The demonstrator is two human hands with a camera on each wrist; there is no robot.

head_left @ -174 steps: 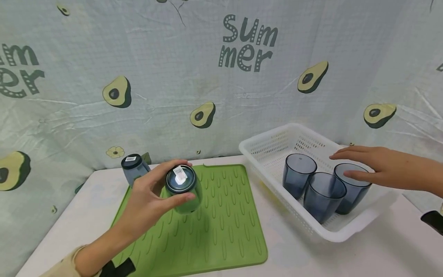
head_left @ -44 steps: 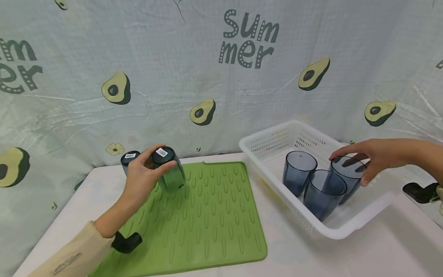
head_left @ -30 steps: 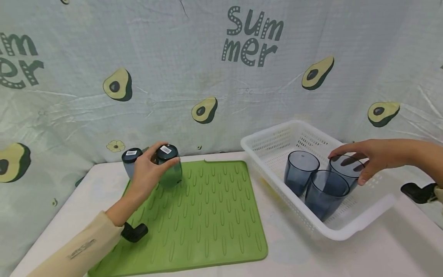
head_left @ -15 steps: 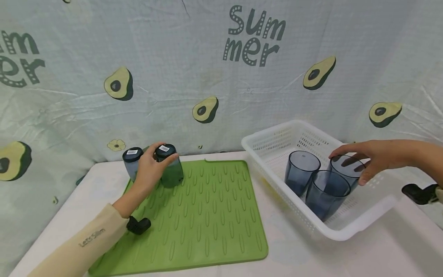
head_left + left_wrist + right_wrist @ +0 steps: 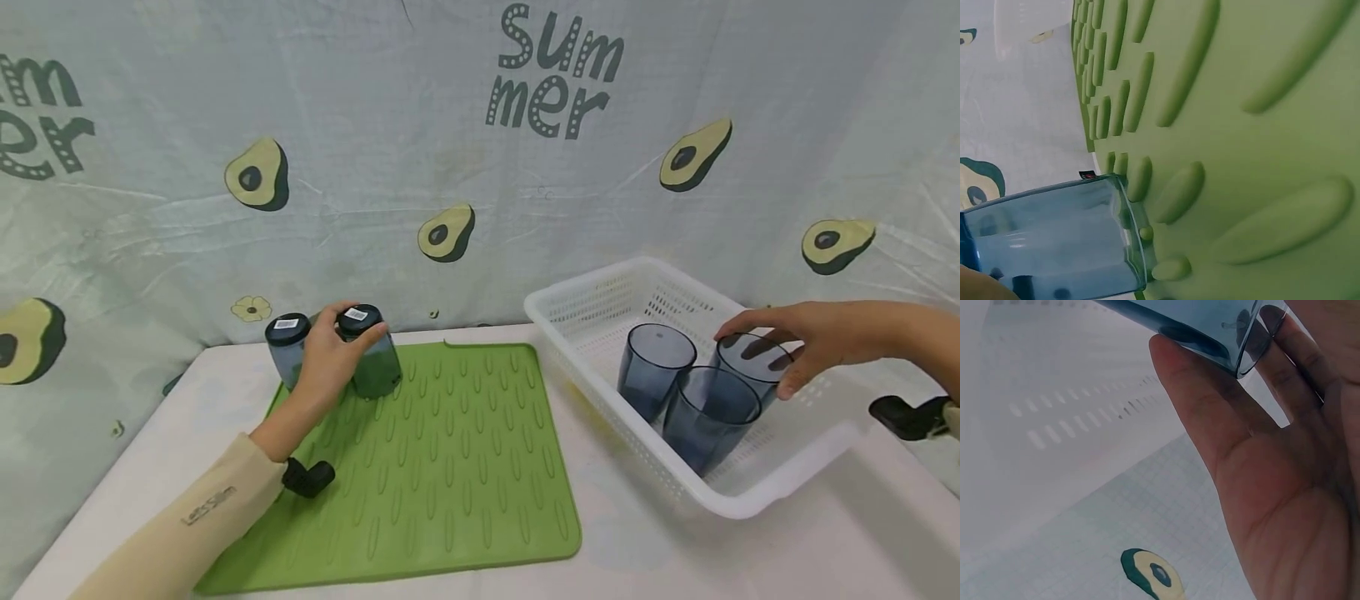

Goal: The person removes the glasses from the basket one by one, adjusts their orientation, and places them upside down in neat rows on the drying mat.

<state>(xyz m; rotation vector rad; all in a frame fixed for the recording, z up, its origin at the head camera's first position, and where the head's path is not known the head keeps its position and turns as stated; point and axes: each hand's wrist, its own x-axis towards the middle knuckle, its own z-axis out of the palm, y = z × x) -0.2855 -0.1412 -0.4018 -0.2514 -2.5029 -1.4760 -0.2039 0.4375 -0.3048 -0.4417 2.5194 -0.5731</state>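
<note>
Pinches inverted glass (image 5: 380,365) w/ L hand (image 5: 330,354) at far-L corner of mat (image 5: 457,500), nr 2nd glass (image 5: 287,356); w/ half-curled R hand (image 5: 817,337), holds upright glass (image 5: 765,387) in basket (image 5: 592,300), R of mat.

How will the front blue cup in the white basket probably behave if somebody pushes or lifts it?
The front blue cup is probably stiff, as its clear wall has an even, round shape. Its smooth, shiny surface may be slippery to hold. Because it narrows toward its base, a push near the rim might tip it.
</note>
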